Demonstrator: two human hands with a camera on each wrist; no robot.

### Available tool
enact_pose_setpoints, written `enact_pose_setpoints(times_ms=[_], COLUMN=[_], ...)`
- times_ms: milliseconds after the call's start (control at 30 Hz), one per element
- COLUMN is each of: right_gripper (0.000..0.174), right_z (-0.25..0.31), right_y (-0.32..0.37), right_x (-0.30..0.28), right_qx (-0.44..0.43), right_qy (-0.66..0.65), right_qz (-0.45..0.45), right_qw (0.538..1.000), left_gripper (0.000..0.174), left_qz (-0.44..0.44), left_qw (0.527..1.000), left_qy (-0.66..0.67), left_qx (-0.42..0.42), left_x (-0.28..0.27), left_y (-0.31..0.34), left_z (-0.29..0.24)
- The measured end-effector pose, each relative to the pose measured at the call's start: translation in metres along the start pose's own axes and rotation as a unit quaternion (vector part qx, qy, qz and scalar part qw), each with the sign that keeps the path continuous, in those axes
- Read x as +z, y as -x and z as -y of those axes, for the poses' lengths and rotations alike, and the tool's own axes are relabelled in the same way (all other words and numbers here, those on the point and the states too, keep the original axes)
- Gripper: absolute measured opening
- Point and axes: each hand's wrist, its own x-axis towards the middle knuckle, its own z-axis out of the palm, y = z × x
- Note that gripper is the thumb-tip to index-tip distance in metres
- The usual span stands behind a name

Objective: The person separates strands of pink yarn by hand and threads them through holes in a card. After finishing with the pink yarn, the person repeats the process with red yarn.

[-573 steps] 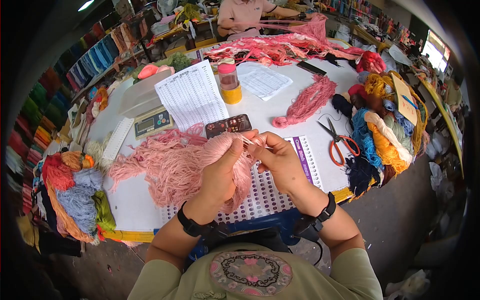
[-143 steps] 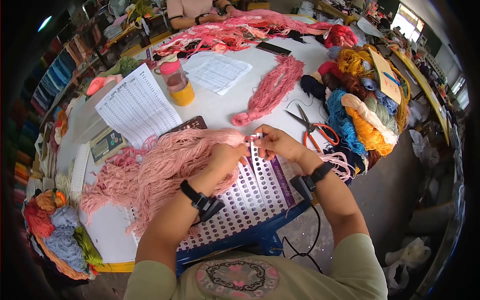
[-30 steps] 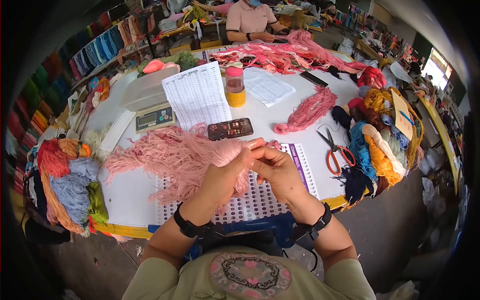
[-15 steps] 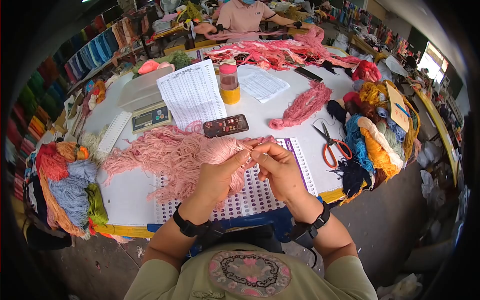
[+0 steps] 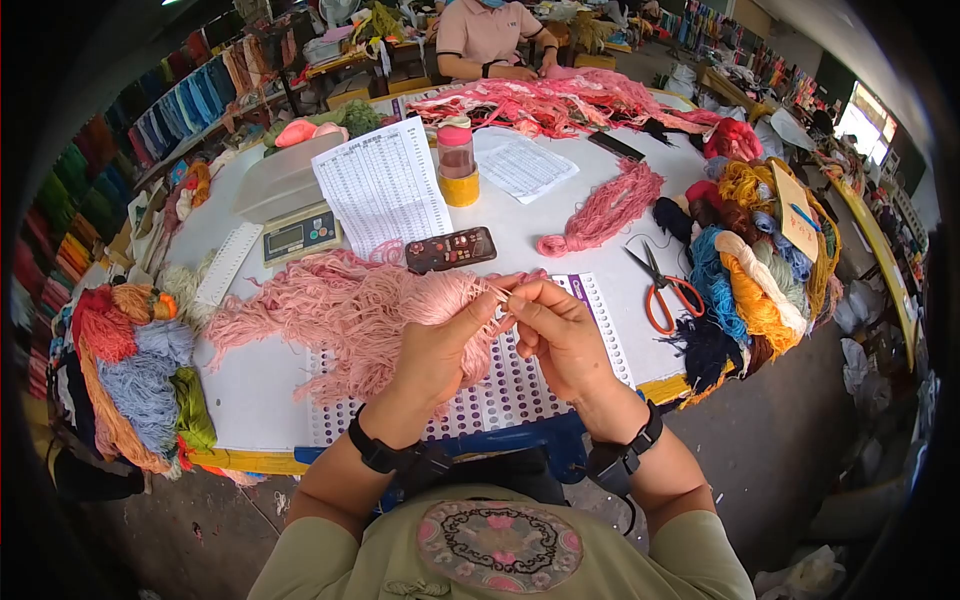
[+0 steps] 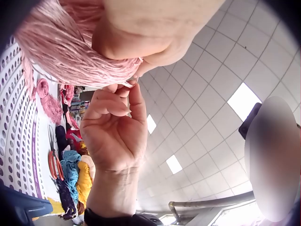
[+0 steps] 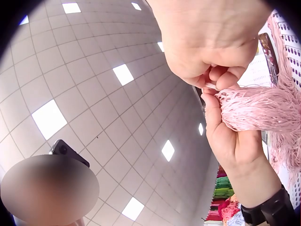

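Note:
My left hand point(image 5: 440, 352) grips the bound end of a pale pink yarn skein point(image 5: 435, 298), its thumb along the top. The loose tail of the skein spreads leftward over the table. At the thumb tip, my right hand point(image 5: 568, 335) pinches a few thin strands point(image 5: 502, 295) drawn out of the skein's end; its other fingers are curled. In the left wrist view the skein point(image 6: 66, 47) fills the upper left, and the strands pass between the two hands' fingertips. White cards with rows of punched holes and purple print point(image 5: 590, 310) lie under the hands.
Orange-handled scissors point(image 5: 665, 290) and a darker pink skein point(image 5: 608, 210) lie at right, beside a heap of coloured yarn point(image 5: 770, 260). Behind are a phone point(image 5: 450, 250), scale point(image 5: 300, 236), printed sheet point(image 5: 385, 185) and jar point(image 5: 457, 160). Another person point(image 5: 490, 40) sits opposite.
Some seconds ago my hands worked at a punched card strip; now they are back at the skein's end. Over the last second, strands come into view between my fingertips. The person opposite draws their arms in.

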Motion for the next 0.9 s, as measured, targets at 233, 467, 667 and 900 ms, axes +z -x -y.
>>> enact_pose_setpoints(times_ms=[233,467,667,900], right_gripper=[0.01,0.007,0.008,0.013], right_z=[0.002,0.001,0.005,0.005], right_y=[0.001,0.0,-0.003,0.004], right_x=[0.006,0.0,-0.005,0.008], right_qx=[-0.002,0.056,0.056,0.039], right_qy=[0.087,-0.114,-0.152,0.032], right_qz=[-0.024,-0.037,-0.037,-0.04], right_qw=[0.996,0.991,0.986,0.998], left_gripper=[0.024,0.026,0.029,0.041], left_qz=[0.016,-0.003,0.101,0.084], left_qw=[0.993,0.973,0.994,0.995], left_qy=[-0.104,-0.225,0.026,0.01], left_qx=[0.046,0.047,0.045,0.045], left_x=[0.003,0.0,-0.008,-0.008], left_y=[0.002,0.003,-0.002,-0.001], left_z=[0.002,0.005,0.008,0.015])
